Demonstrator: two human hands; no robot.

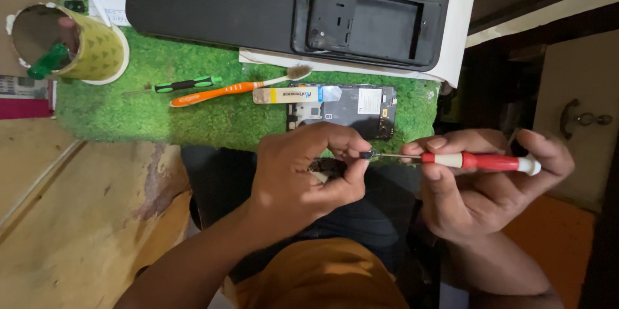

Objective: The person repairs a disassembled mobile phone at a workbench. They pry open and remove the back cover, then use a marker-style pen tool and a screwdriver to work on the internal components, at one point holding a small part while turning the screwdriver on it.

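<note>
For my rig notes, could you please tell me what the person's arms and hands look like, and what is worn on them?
Both forearms are bare: no sleeves, gloves, watch or rings show on the left hand or right hand. Fingernails are short and unpainted. An orange garment shows below.

Left hand [303,177] pinches a small dark part [330,167] between thumb and fingers. Right hand [490,183] grips red-handled screwdriver [464,160], shaft horizontal, tip pointing to 9 o'clock, touching the part. At 12 o'clock from hands: opened phone [348,110] on green turf mat [148,109]. At 10 o'clock: orange toothbrush [225,91], green-black screwdriver [184,84], paper cup [97,51].
</note>
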